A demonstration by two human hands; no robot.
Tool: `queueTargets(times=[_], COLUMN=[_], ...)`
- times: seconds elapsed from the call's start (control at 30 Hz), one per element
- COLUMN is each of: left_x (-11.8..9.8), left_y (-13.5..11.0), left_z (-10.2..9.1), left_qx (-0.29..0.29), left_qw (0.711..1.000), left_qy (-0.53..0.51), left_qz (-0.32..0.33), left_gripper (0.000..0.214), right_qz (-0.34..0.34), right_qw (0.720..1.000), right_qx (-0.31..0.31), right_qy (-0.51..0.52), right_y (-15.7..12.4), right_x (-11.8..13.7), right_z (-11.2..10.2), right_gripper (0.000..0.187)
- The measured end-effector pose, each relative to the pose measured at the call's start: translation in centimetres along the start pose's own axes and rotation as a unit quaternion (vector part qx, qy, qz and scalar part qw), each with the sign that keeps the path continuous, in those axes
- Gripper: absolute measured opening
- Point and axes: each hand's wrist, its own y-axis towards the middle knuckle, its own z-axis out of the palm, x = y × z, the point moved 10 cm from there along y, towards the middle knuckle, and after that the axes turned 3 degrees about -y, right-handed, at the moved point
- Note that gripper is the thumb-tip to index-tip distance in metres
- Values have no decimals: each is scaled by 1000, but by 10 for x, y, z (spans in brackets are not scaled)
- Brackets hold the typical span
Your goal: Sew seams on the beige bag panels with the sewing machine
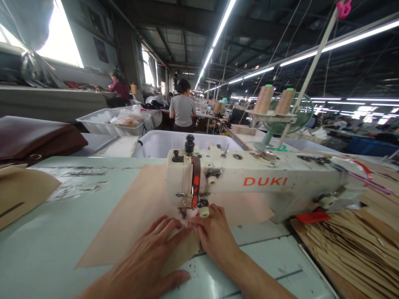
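Left hand (152, 249) lay flat on sheet (121, 228), grip of right hand (215, 232) couldn't be told; sheet seemed light, floppy, best pressed along near edge.

here on the pale green, flat desk (31, 257), a thin beige sheet (124, 220) runs beneath the long white metal sewing machine (227, 170). left grip (152, 249) over the sheet, right grip (218, 232) beside it, both before the machine's head! far left, a flat, rounded tan piece (28, 195); behind it, a folded brown sheet-like bundle (37, 137). right of the machine, stacked long tan strips (349, 245). behind, a white rectangular plastic tub (156, 143); beyond right, two tan thread cones (264, 99) before a round green fan (307, 112).
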Motion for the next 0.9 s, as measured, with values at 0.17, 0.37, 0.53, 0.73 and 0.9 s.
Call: queueTargets(times=[0.17,0.37,0.53,0.73,0.9], left_x=[4,5,4,-1,20], left_y=[2,-2,-2,2,10], left_z=[2,6,9,7,-9], left_qx=[-13,-48,-61,-88,-81], left_qw=[1000,998,997,992,993], left_qy=[16,46,48,73,-72], left_qz=[5,12,5,54,-49], left_gripper=[72,79,65,35,32], right_qz=[-1,-11,-4,-46,-110], right_qw=[1000,999,997,993,987], right_qx=[14,35,6,-4,48], right_qy=[-12,-37,-74,-106,-105], right_y=[1,0,2,2,-3], right_x=[-3,0,-1,9,22], right_z=[4,5,-5,-22,-21], right_gripper=[37,26,20,15,12])
